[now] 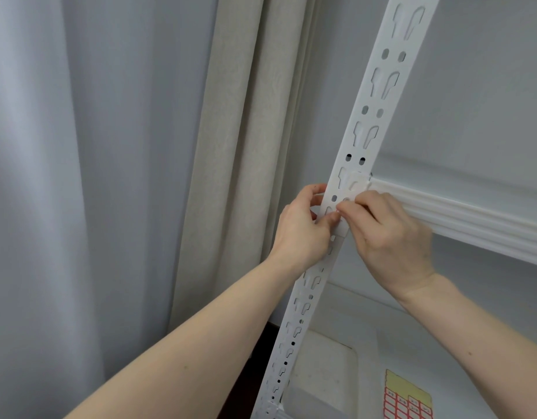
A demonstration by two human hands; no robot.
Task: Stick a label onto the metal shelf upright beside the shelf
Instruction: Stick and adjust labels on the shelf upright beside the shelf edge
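A white perforated metal shelf upright [370, 104] runs diagonally from the top right down to the bottom centre. A white shelf [460, 216] joins it from the right. My left hand [303, 231] wraps round the upright from the left, thumb on its front face. My right hand [385, 234] comes from the right, fingers curled, fingertips meeting the left thumb on the upright just below the shelf joint. A small whitish label may lie under those fingertips; I cannot make it out clearly.
A yellow sheet of red-bordered labels [407, 400] lies on the lower shelf at the bottom right, beside a white lidded container [321, 376]. Beige curtain [231, 176] and grey curtain [80, 176] hang to the left of the upright.
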